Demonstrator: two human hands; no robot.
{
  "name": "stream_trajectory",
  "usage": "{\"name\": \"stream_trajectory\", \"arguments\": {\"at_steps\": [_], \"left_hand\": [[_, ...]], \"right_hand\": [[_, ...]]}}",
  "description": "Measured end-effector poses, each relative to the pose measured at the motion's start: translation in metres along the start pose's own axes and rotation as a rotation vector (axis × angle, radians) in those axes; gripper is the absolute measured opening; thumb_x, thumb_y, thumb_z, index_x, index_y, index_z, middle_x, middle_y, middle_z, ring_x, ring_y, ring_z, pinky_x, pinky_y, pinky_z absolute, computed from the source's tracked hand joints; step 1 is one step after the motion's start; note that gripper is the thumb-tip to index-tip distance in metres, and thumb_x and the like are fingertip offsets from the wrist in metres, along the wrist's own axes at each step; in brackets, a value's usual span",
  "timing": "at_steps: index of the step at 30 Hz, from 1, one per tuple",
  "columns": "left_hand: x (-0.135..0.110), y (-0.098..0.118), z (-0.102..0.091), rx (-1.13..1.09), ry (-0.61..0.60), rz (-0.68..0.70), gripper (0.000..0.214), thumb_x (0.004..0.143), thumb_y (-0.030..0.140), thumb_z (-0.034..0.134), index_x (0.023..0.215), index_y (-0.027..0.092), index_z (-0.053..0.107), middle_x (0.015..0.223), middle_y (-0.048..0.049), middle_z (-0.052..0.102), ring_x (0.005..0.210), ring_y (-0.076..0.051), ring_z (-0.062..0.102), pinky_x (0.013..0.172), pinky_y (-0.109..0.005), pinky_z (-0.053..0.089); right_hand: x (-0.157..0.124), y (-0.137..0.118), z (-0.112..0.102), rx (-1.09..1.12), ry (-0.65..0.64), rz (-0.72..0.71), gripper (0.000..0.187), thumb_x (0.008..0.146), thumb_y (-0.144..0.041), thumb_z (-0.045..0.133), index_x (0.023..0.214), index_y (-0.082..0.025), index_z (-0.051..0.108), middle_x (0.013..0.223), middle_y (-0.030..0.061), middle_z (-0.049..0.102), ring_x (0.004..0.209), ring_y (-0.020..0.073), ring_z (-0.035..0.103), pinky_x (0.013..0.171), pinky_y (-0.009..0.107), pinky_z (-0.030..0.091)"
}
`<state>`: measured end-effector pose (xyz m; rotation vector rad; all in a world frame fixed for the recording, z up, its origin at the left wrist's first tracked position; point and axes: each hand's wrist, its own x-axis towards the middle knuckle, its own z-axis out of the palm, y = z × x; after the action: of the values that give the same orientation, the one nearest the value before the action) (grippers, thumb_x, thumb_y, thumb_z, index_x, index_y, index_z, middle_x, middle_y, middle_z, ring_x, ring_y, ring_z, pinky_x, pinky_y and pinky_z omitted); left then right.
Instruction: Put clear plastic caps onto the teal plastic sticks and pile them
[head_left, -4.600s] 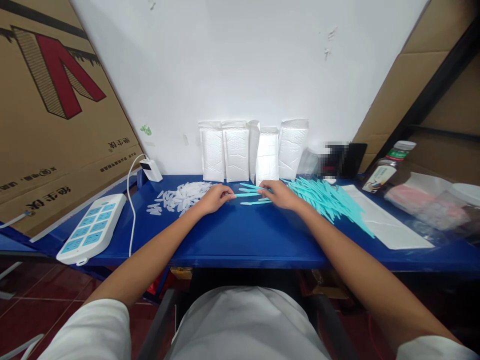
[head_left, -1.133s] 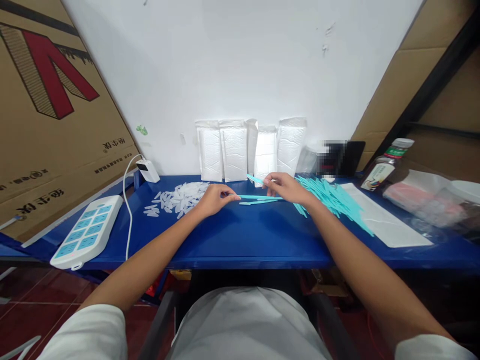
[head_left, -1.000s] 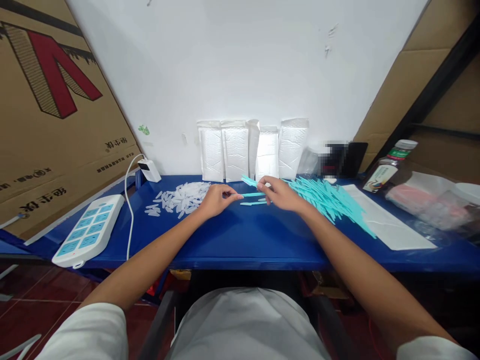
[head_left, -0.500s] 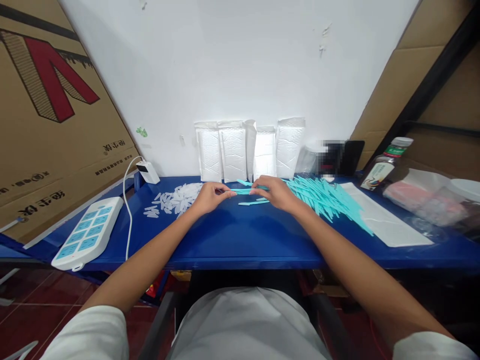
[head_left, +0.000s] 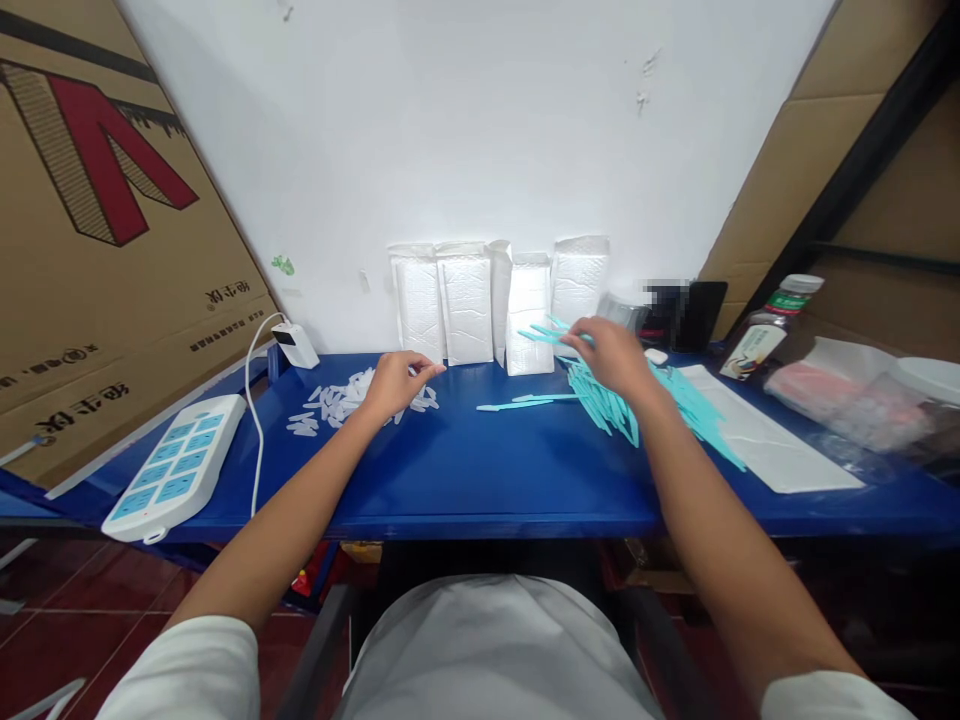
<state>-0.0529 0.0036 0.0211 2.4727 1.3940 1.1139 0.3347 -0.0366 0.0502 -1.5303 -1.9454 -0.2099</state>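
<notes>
My left hand (head_left: 395,380) hovers over a pile of small clear plastic caps (head_left: 341,402) on the blue table (head_left: 480,470), its fingers curled in a pinch; what they hold is too small to make out. My right hand (head_left: 611,352) is raised above the heap of turquoise plastic sticks (head_left: 660,400) and is closed on a few turquoise sticks (head_left: 546,333) that fan out to the left. Two loose turquoise sticks (head_left: 525,402) lie on the table between my hands.
White bubble mailers (head_left: 495,300) lean against the wall behind. A white power strip (head_left: 176,465) and charger (head_left: 295,343) lie at left, cardboard boxes (head_left: 105,230) beyond. At right lie a flat white mailer (head_left: 757,435), a bottle (head_left: 769,325) and plastic bags (head_left: 862,400).
My hands have parted. The left moved left onto the clear caps. The right lifted up and right over the turquoise heap, carrying a few sticks.
</notes>
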Motion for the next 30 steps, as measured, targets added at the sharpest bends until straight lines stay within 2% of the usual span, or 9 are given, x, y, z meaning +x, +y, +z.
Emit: {"name": "stream_trajectory", "arguments": {"at_steps": [4,8,13,18,20,22,25,27,30], "left_hand": [[-0.002,-0.005,0.000,0.306,-0.146,0.013,0.037,0.096,0.050,0.068,0.076,0.020,0.077,0.079,-0.0119,0.075,0.079,-0.029,0.069,0.071,-0.035,0.046],[-0.002,-0.014,0.000,0.460,-0.179,-0.051,0.032,0.094,0.047,0.068,0.080,0.020,0.078,0.082,-0.0150,0.074,0.083,-0.032,0.069,0.072,-0.037,0.047],[0.000,-0.022,-0.002,0.575,-0.222,-0.125,0.028,0.095,0.043,0.065,0.091,0.020,0.081,0.091,-0.0163,0.075,0.091,-0.033,0.070,0.076,-0.038,0.050],[-0.002,-0.023,-0.004,0.592,-0.234,-0.084,0.023,0.094,0.036,0.066,0.092,0.019,0.081,0.105,-0.0180,0.071,0.108,-0.037,0.062,0.085,-0.042,0.050],[-0.003,-0.021,-0.003,0.546,-0.202,-0.029,0.025,0.096,0.034,0.063,0.096,0.018,0.081,0.108,-0.0186,0.069,0.112,-0.038,0.058,0.091,-0.046,0.050],[-0.003,-0.014,0.001,0.437,-0.180,0.028,0.028,0.098,0.035,0.059,0.103,0.017,0.081,0.110,-0.0178,0.067,0.112,-0.037,0.057,0.095,-0.048,0.049],[-0.007,0.003,0.012,0.194,-0.188,0.121,0.032,0.101,0.042,0.059,0.112,0.020,0.079,0.112,-0.0142,0.067,0.113,-0.033,0.059,0.102,-0.047,0.048],[-0.011,0.016,0.023,0.053,-0.217,0.169,0.033,0.101,0.047,0.061,0.114,0.022,0.078,0.116,-0.0128,0.068,0.116,-0.032,0.059,0.105,-0.047,0.047],[-0.017,0.031,0.038,-0.070,-0.308,0.213,0.035,0.100,0.051,0.063,0.117,0.023,0.076,0.119,-0.0121,0.067,0.117,-0.031,0.059,0.103,-0.046,0.048]], "right_hand": [[-0.008,0.028,-0.021,-0.272,-0.187,0.270,0.033,0.102,-0.047,0.058,0.100,-0.021,0.078,0.102,0.0161,0.077,0.095,0.0333,0.069,0.076,0.038,0.044],[-0.013,0.050,-0.031,-0.358,-0.207,0.553,0.039,0.098,-0.054,0.061,0.106,-0.021,0.081,0.109,0.0211,0.076,0.100,0.0376,0.071,0.080,0.044,0.049],[-0.015,0.065,-0.030,-0.334,-0.331,0.687,0.037,0.085,-0.057,0.078,0.097,-0.022,0.083,0.107,0.0208,0.077,0.098,0.0382,0.072,0.082,0.048,0.053],[-0.014,0.060,-0.027,-0.336,-0.297,0.618,0.030,0.087,-0.046,0.076,0.097,-0.019,0.084,0.105,0.0213,0.078,0.096,0.0381,0.073,0.079,0.046,0.053],[-0.012,0.051,-0.022,-0.302,-0.247,0.482,0.026,0.092,-0.040,0.070,0.099,-0.018,0.083,0.103,0.0188,0.079,0.096,0.0348,0.073,0.079,0.042,0.052],[-0.009,0.039,-0.013,-0.198,-0.224,0.263,0.024,0.095,-0.036,0.066,0.099,-0.018,0.082,0.102,0.0146,0.079,0.095,0.0303,0.072,0.081,0.039,0.051],[-0.006,0.021,0.008,0.006,-0.358,-0.008,0.021,0.091,-0.038,0.073,0.096,-0.021,0.082,0.102,0.0100,0.079,0.093,0.0264,0.070,0.081,0.035,0.050],[-0.006,0.012,0.024,0.036,-0.484,-0.063,0.016,0.082,-0.035,0.082,0.090,-0.021,0.082,0.099,0.0090,0.078,0.091,0.0258,0.069,0.078,0.034,0.049],[-0.006,0.006,0.042,0.054,-0.581,-0.075,0.011,0.082,-0.030,0.082,0.082,-0.020,0.078,0.092,0.0082,0.077,0.086,0.0239,0.068,0.075,0.032,0.048]]}}
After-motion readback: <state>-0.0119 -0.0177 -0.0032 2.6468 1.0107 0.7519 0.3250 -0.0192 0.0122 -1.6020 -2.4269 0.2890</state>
